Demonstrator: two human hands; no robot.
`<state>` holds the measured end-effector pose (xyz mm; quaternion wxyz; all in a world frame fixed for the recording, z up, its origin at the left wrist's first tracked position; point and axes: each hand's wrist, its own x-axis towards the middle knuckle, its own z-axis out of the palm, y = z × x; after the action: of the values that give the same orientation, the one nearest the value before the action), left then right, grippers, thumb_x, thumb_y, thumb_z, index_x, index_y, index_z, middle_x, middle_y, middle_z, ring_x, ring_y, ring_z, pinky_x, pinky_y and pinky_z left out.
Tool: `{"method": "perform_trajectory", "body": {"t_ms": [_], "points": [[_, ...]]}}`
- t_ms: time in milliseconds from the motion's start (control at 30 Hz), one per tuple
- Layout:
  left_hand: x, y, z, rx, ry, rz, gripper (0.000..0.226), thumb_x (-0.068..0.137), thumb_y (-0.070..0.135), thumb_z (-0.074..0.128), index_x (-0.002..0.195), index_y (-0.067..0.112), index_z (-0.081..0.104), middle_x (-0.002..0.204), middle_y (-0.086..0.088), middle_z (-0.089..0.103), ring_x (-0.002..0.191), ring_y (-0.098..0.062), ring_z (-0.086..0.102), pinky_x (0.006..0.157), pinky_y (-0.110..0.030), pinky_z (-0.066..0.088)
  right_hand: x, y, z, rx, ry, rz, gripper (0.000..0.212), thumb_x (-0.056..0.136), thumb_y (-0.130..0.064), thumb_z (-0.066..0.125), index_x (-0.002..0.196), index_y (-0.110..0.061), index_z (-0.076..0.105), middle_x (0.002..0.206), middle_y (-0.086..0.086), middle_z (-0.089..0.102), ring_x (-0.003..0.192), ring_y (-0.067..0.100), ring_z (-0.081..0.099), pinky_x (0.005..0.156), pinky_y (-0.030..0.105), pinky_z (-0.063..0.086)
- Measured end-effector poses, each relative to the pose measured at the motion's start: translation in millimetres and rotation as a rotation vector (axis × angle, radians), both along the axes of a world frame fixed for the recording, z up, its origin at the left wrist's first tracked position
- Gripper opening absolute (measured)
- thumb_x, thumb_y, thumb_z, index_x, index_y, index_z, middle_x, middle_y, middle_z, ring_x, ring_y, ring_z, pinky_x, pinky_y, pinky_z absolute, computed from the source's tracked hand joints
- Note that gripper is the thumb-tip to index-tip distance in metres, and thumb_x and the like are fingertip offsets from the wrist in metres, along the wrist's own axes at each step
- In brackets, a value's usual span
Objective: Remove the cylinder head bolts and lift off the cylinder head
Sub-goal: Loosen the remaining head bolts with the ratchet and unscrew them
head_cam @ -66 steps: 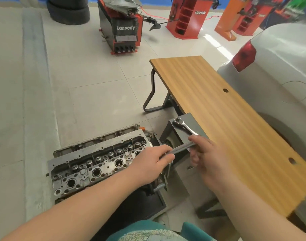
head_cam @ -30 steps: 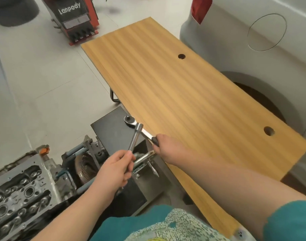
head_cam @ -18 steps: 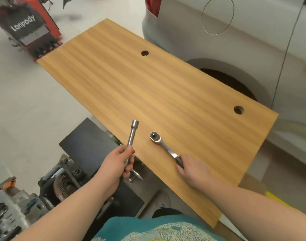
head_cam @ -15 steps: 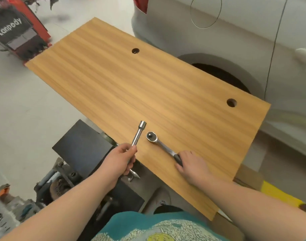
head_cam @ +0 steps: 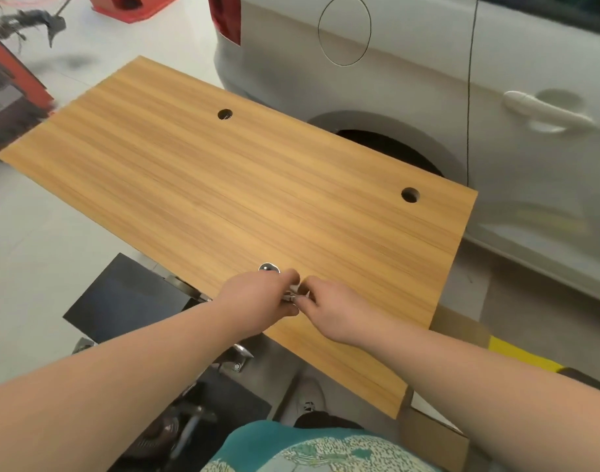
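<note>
Change: we have brought both hands together over the bench (head_cam: 223, 185); half a second ago they were apart.
Left hand (head_cam: 257, 294): curled round the ratchet (head_cam: 269, 268), only its head showing.
Right hand (head_cam: 329, 306): pinching a metal piece at the join, probably the extension.
Meaning: we judge the tool is being assembled; bolts untouched.
Cylinder head: out of view.
Containers: none visible.

Both hands meet over the near edge of the wooden table (head_cam: 223, 185), at about six o'clock in the view. The left hand (head_cam: 257, 298) and right hand (head_cam: 332, 310) curl around a small metal tool between them, the ratchet head (head_cam: 269, 268) peeking out just beyond the left fingers. A white car (head_cam: 428, 80) stands at two o'clock.
</note>
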<state>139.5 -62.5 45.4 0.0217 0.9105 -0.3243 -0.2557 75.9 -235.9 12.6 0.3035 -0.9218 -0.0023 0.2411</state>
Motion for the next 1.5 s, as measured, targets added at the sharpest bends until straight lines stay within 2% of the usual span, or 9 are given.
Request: {"method": "perform_trajectory", "body": {"t_ms": [133,300,400,633,767,933,1067,1233,1500], "points": [[1,-11,-4,0.037,0.026,-0.176,0.027,0.109,0.036,0.052,0.124,0.014,0.057,0.113,-0.004,0.064,0.099,-0.028,0.065,0.081,-0.044,0.055,-7,-15,12,-0.018,0.098,0.044,0.036,0.100,-0.070,0.034,0.102,-0.040,0.054,0.089,-0.012,0.065,0.084,0.015,0.061,0.066,0.037,0.047],[6,-16,-6,-0.087,0.017,-0.246,0.027,0.104,0.035,0.064,0.122,0.017,0.055,0.113,0.001,0.064,0.098,-0.024,0.063,0.076,-0.037,0.049,-12,-19,17,0.198,0.110,-0.093,0.027,0.108,-0.043,0.047,0.128,-0.028,0.057,0.107,-0.010,0.067,0.092,0.014,0.062,0.070,0.027,0.047],[9,-23,-8,-0.100,-0.032,-0.319,0.021,0.108,0.036,0.055,0.116,0.017,0.055,0.103,0.001,0.061,0.084,-0.021,0.057,0.068,-0.034,0.044,-15,-21,17,0.121,0.060,-0.055,0.033,0.106,-0.048,0.045,0.128,-0.027,0.058,0.116,-0.005,0.068,0.101,0.020,0.063,0.085,0.041,0.055],[20,-15,-7,0.007,-0.235,-0.654,0.038,0.112,0.052,0.035,0.124,0.021,0.053,0.099,0.002,0.060,0.075,-0.024,0.061,0.055,-0.035,0.041,-34,-39,4,0.074,0.035,-0.099,0.044,0.098,-0.075,0.025,0.107,-0.047,0.058,0.079,-0.014,0.065,0.074,0.009,0.060,0.062,0.043,0.049],[31,-8,-11,0.054,-0.095,-0.560,0.040,0.111,0.047,0.043,0.145,0.026,0.051,0.120,0.005,0.062,0.099,-0.022,0.066,0.074,-0.039,0.057,-38,-53,-13,0.109,0.108,-0.216,0.044,0.096,-0.076,0.036,0.113,-0.042,0.057,0.091,-0.014,0.063,0.083,0.008,0.059,0.068,0.037,0.048],[51,-34,-25,-0.015,0.058,-0.460,0.063,0.096,-0.004,0.056,0.151,0.028,0.052,0.131,0.003,0.054,0.103,-0.020,0.061,0.086,-0.040,0.057,-5,-47,-16,0.250,0.120,-0.347,0.059,0.081,-0.080,0.052,0.120,-0.036,0.062,0.103,-0.018,0.063,0.091,0.005,0.060,0.070,0.029,0.046],[69,-55,-43,-0.157,0.094,-0.296,0.037,0.098,0.003,0.061,0.125,0.026,0.050,0.107,0.003,0.066,0.088,-0.020,0.063,0.075,-0.042,0.059,27,-51,-33,0.327,0.091,-0.493,0.037,0.087,-0.057,0.075,0.111,-0.030,0.068,0.095,-0.010,0.074,0.093,0.014,0.068,0.078,0.037,0.056],[82,-60,-77,-0.258,0.146,-0.236,0.030,0.099,0.010,0.066,0.119,0.026,0.051,0.103,0.011,0.066,0.084,-0.015,0.063,0.068,-0.031,0.052,39,-51,-80,0.245,0.192,-0.463,0.019,0.085,-0.037,0.082,0.079,-0.026,0.068,0.072,-0.003,0.072,0.069,0.016,0.067,0.063,0.035,0.049],[89,-44,-123,0.011,0.024,-0.227,0.027,0.108,0.037,0.057,0.128,0.029,0.073,0.120,0.003,0.069,0.112,-0.023,0.055,0.086,-0.041,0.056,28,-20,-123,-0.121,0.110,-0.434,0.025,0.091,-0.057,0.066,0.086,-0.035,0.055,0.079,-0.013,0.060,0.079,0.020,0.061,0.055,0.033,0.038]]}}
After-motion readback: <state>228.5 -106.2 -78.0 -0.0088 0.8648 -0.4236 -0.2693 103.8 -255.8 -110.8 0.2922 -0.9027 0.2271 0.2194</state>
